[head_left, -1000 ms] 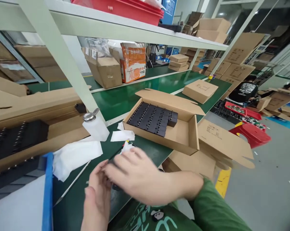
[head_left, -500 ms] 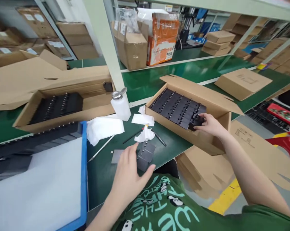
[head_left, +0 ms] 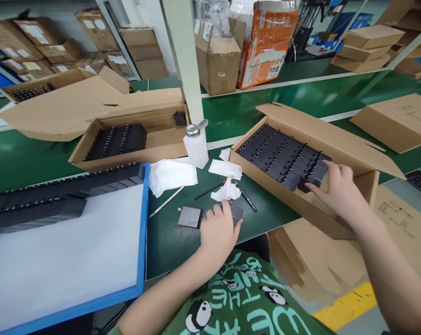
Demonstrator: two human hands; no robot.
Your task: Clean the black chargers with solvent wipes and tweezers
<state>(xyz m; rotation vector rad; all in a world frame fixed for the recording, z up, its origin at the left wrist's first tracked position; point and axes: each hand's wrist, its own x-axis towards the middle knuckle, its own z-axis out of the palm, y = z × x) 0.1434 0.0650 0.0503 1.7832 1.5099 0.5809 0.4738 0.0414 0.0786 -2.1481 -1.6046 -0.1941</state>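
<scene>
Black block (head_left: 317, 177), probably of plastic, is between the thumb and fingers of the right hand (head_left: 346, 193), which stand narrow around it. It is inside the open carton (head_left: 283, 195), at the end of the rows of similar blocks (head_left: 273, 151) with small shiny studs. Half a second ago it seemed to stand out more from its row; now it appears in line with the others, so I judge that its placing is almost done.

The left hand (head_left: 219, 230) has changed too: it was spread above the dark pieces (head_left: 237, 212) on the green tabletop (head_left: 168, 253), and now its curled fingers cover most of them. Whether it grips or only touches, I cannot tell. For the work, this suggests that both hands are busy at once.

Just beside the left hand lies a grey square piece (head_left: 189, 217), flat. Farther out are a crumpled tissue (head_left: 227, 191), a black pen (head_left: 247, 197) and an upright white bottle (head_left: 196, 150).
</scene>
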